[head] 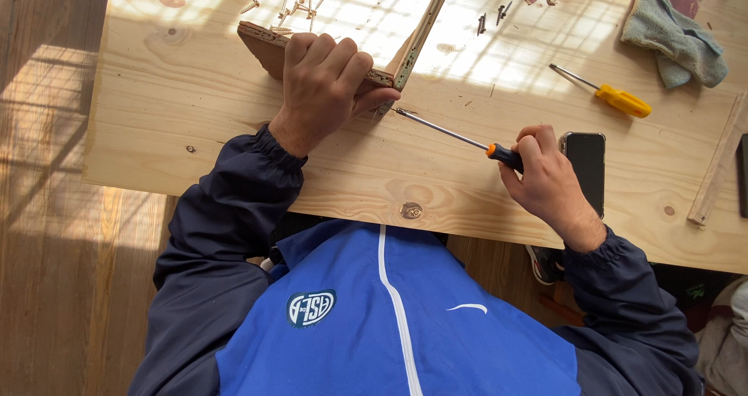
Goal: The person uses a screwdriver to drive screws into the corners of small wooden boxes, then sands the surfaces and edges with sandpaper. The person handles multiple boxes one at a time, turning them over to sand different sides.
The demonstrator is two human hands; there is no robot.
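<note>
My left hand [323, 84] grips the near edge of a brown chipboard panel [261, 44] standing on the pale wooden tabletop [195, 131]. A second, lighter panel [425, 26] meets it at a corner. My right hand [545, 174] is closed on the black and orange handle of a long screwdriver [448, 131]. The screwdriver's tip touches the corner joint just right of my left thumb. Both sleeves are dark blue.
Several loose screws [284, 2] lie behind the panel, and a few more screws [491, 18] to the right. A yellow-handled screwdriver [615, 96], a dark phone [586, 166], a grey-green cloth [674, 37] and a thin wood strip [717, 166] lie on the right.
</note>
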